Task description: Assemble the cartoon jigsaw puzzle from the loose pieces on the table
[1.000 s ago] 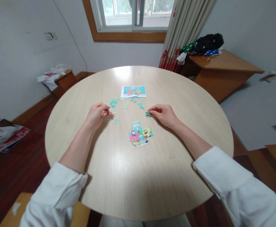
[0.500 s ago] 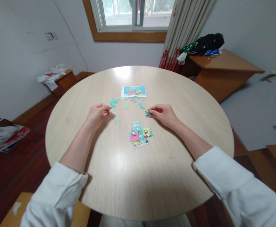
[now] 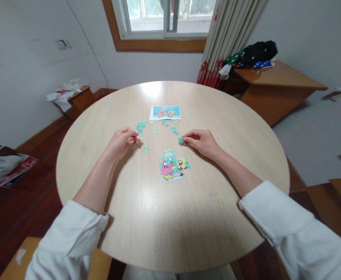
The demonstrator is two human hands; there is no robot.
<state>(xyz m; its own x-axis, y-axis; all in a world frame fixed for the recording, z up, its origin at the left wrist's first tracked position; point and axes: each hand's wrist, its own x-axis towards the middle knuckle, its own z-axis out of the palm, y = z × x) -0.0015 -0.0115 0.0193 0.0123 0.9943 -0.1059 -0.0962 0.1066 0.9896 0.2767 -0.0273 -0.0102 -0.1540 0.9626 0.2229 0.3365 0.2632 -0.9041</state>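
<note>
My right hand (image 3: 201, 139) pinches a small teal and yellow jigsaw puzzle piece (image 3: 182, 141) just above or on the tabletop; I cannot tell which. My left hand (image 3: 123, 140) is closed, thumb against the curled fingers; whatever may be between them is hidden. Right by its fingertips lies a pale green piece (image 3: 141, 137). Between and nearer than the hands is a partly joined puzzle (image 3: 172, 166) with a pink, a pale and a yellow cartoon figure. Loose teal pieces (image 3: 140, 126) form an arc beyond, and a single piece (image 3: 145, 149) lies close to my left hand.
A printed reference picture (image 3: 165, 112) lies behind the loose pieces on the round wooden table (image 3: 153, 221). Cloth (image 3: 259, 53) is heaped on a wooden cabinet (image 3: 278, 76) at the right. A window and a curtain (image 3: 224, 42) are at the back.
The piece in my right hand has shifted slightly left and turned a little between the fingers. My left hand has edged a touch to the right. The joined puzzle stays put.
</note>
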